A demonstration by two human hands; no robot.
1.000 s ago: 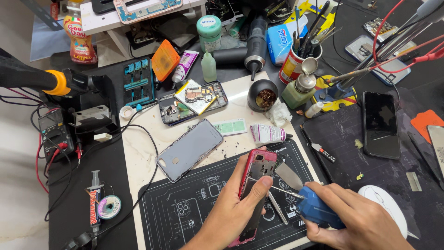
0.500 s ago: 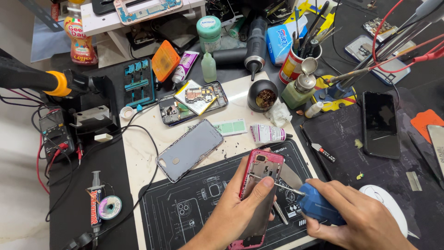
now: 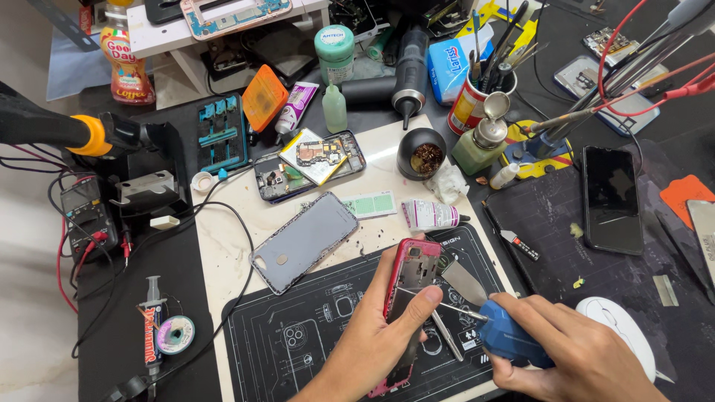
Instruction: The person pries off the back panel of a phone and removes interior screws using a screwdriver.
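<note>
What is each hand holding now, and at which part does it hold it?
The left hand grips the red phone frame around its middle, thumb across the front. The right hand holds the blue-handled screwdriver by its handle, tip at the frame.

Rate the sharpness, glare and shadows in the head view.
Head view: evenly lit and sharp at centre; soft shadows under the left hand and right hand; faint glare on the dark phone screen; the orange-banded tool at the left edge looks slightly soft.
</note>
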